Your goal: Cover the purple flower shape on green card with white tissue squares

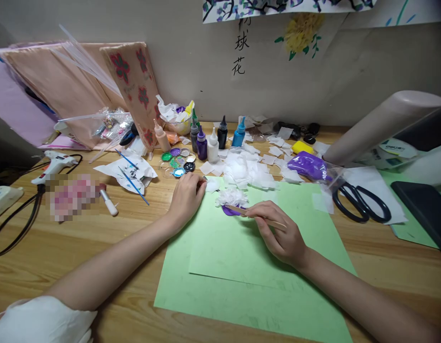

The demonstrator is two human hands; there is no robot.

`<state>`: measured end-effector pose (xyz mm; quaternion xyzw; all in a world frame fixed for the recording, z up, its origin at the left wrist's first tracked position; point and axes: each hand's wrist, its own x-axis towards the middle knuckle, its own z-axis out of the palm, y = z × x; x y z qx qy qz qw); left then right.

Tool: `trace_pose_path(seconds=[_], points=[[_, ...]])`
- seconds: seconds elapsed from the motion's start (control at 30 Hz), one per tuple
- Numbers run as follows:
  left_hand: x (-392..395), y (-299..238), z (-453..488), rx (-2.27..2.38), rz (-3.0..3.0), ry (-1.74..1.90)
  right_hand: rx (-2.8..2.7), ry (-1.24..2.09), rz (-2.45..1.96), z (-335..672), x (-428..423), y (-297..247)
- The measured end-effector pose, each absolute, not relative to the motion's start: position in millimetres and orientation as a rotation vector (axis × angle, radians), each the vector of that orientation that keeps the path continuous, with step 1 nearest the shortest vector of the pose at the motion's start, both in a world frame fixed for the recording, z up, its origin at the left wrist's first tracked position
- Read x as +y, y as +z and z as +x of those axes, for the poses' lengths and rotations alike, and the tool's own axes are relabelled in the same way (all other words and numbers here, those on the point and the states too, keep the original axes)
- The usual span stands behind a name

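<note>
My right hand [279, 231] grips a thin, flat wooden stick [236, 209]. Its tip reaches the purple clay [230, 211] under a ruffled white paper flower [232, 196] on the green paper [238, 252]. My left hand [187, 195] rests at the paper's upper left edge with its fingers curled together. Beside those fingertips lies a small white tissue piece [212, 185]; whether they pinch it is hidden. A pile of white tissue squares [244, 166] lies just beyond the flower.
Paint bottles [202, 145] and small paint pots [177, 162] stand behind my left hand. Left of it are paintbrushes [133, 185] on stained tissue and a glue gun [56, 164]. On the right lie a purple clay bag [308, 166], black-handled scissors [361, 204] and a dark tablet-like object [422, 209].
</note>
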<state>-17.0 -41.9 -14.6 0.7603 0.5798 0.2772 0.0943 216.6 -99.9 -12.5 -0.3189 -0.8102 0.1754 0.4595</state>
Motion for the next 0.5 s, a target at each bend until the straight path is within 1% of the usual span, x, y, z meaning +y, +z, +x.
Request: trace_pose_path(seconds=[0.13,0.2,0.27,0.33,0.43,0.5], points=[[-43,-14,-14,1.769,2.307,0.790,-1.999,0.427,-0.800,217,-100,-14],[-44,-11,-14,1.730,2.268,0.875,-1.999,0.422,-0.813,217,-99,-15],[-48,-6,-16,1.575,2.209,1.028,-1.996,0.419,-0.833,217,-100,-15],[-52,1,-17,1.306,2.164,1.134,-1.993,0.421,-0.851,217,-100,-14],[-59,8,-17,0.966,2.131,1.073,-1.986,0.424,-0.861,216,-100,-13],[-62,9,-15,0.895,2.150,0.950,-1.984,0.422,-0.864,216,-99,-13]])
